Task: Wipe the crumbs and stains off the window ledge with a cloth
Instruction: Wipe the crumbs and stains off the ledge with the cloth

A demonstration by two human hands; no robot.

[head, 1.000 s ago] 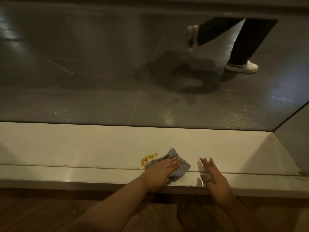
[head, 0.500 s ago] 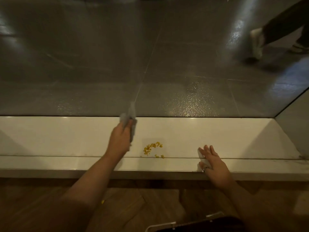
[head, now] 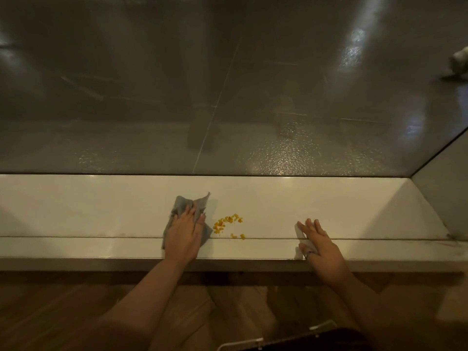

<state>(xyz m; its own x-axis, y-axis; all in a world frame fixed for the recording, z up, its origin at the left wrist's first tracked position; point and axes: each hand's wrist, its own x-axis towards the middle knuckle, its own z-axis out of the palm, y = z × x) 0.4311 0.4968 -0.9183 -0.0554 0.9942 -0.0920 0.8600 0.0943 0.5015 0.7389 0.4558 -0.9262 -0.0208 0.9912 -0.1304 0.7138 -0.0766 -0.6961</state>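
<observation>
A white window ledge (head: 101,211) runs across the view below the glass. On it lies a grey cloth (head: 186,207), and my left hand (head: 183,235) presses it flat with straight fingers. Just right of the cloth sits a small heap of yellow crumbs (head: 228,224), apart from the cloth's edge. My right hand (head: 316,243) rests flat on the ledge's front lip, fingers spread, further to the right, holding nothing.
The window pane (head: 228,97) rises right behind the ledge, with a dark tiled floor beyond it. A grey side wall (head: 445,198) closes the ledge on the right. Wooden flooring (head: 63,312) lies below the ledge's front edge.
My left hand, which held the cloth raised near the glass, has come down and now presses it flat on the ledge left of the crumbs. The right hand stays put.
</observation>
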